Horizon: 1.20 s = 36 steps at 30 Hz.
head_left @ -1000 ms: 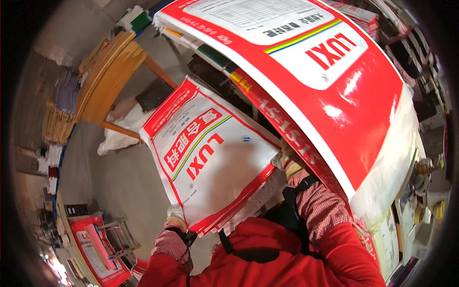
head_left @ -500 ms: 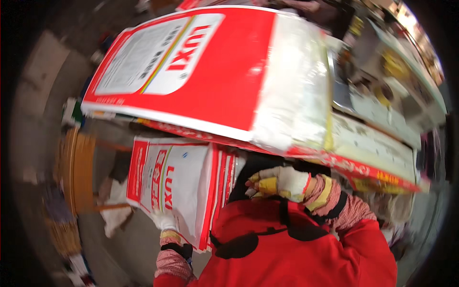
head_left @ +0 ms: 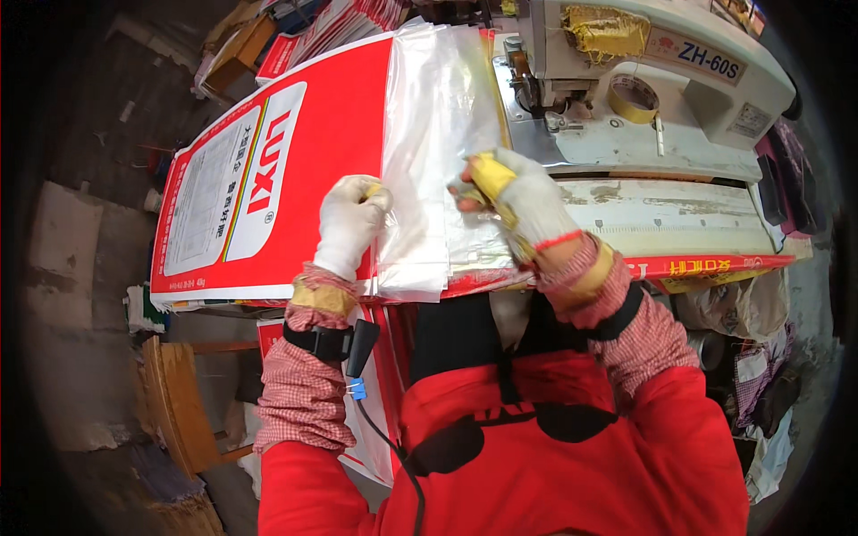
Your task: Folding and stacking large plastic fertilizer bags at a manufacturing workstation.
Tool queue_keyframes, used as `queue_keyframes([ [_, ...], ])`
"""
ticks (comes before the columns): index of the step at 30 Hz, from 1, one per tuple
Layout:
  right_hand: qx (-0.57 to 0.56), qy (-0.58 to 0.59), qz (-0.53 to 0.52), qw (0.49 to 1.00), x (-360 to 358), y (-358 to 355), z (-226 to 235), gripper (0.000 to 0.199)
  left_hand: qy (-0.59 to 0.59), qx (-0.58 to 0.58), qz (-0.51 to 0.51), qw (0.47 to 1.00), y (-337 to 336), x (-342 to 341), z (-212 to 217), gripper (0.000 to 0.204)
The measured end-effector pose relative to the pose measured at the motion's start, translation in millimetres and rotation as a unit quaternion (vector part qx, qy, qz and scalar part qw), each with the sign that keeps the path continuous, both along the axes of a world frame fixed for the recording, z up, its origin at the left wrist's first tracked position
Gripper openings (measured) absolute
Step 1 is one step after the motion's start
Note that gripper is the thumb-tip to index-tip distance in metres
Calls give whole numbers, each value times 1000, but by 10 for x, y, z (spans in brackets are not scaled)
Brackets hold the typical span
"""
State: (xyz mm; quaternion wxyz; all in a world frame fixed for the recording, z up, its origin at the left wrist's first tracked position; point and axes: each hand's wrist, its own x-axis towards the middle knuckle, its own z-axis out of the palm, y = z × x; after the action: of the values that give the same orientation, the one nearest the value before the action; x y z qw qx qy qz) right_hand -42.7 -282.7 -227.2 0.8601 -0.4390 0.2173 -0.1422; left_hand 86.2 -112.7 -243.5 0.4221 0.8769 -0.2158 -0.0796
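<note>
A flat red-and-white sack (head_left: 344,107) lies on top of a stack on the table, with a clear plastic liner (head_left: 416,152) sticking out past its right end. My left hand (head_left: 349,228), in a white knit glove, is closed in a pinch at the liner where it meets the red sack. Over the liner's right part is my right hand (head_left: 518,201), gloved in white with yellow tape on the fingers. Its fingers are curled in, and what they hold, if anything, is hidden. Just beyond it stands a white sewing machine (head_left: 661,54).
A roll of tape (head_left: 633,98) rests on the machine's base. More folded sacks (head_left: 335,31) are piled at the back left. Below the table, other sacks (head_left: 380,411) lie by my lap, beside a wooden stool (head_left: 174,402).
My left hand has come up from the lower sacks to the liner on the table. My right hand has moved up from my lap to the liner. The view has shifted toward the machine.
</note>
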Motion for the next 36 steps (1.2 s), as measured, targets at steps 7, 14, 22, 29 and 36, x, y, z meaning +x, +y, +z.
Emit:
queue_keyframes([
  [7,-543,71,211,810,885,30,-72,40,52,-69,4,996,-70,-29,280,20],
  [14,-484,78,214,845,827,230,12,31,29,-21,-81,996,90,-36,388,17],
  [22,-833,-173,5,526,849,481,95,14,-6,-227,-19,974,454,56,771,12],
  [29,-859,-239,176,417,1811,363,-179,14,98,-79,-50,991,712,-582,959,15],
  [36,-755,-245,45,606,1764,-386,-472,16,309,220,-450,809,1349,-1072,1061,11],
])
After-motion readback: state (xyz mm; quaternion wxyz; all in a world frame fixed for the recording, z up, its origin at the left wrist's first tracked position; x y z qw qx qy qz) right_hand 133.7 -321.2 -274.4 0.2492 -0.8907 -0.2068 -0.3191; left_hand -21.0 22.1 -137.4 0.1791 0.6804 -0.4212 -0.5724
